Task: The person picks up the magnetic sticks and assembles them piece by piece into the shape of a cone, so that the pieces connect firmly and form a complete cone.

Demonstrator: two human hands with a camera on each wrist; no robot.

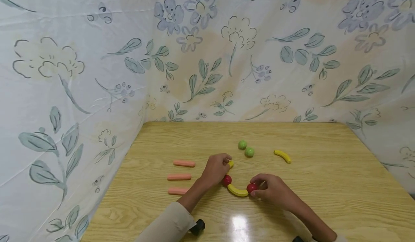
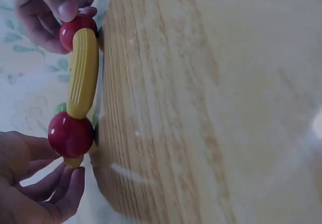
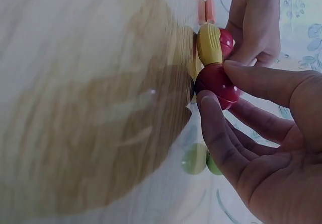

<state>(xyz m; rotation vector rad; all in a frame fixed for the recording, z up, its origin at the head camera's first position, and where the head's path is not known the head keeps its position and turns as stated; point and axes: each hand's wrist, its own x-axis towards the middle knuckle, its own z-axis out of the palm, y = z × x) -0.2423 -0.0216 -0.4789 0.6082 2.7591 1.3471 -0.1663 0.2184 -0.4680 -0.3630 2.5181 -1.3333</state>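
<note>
On the wooden table, two red balls and curved yellow pieces lie in a connected-looking curve. My left hand (image 1: 215, 170) pinches a yellow curved piece (image 1: 231, 164), mostly hidden by the fingers, close beside the left red ball (image 1: 227, 180). Between that ball and the right red ball (image 1: 251, 188) lies another yellow curved piece (image 1: 237, 191), its ends against both. With thumb and fingers, my right hand (image 1: 271, 189) grips the right ball. The right wrist view shows this ball (image 3: 217, 85) held between thumb and fingertips.
Three salmon-coloured sticks, one of them the top stick (image 1: 184, 163), lie left of my left arm. Farther back are two green balls, the nearer green ball (image 1: 249, 152) beside the other. A loose yellow curved piece (image 1: 282, 156) lies at right. Patterned cloth (image 1: 201, 101) hangs behind the table.
</note>
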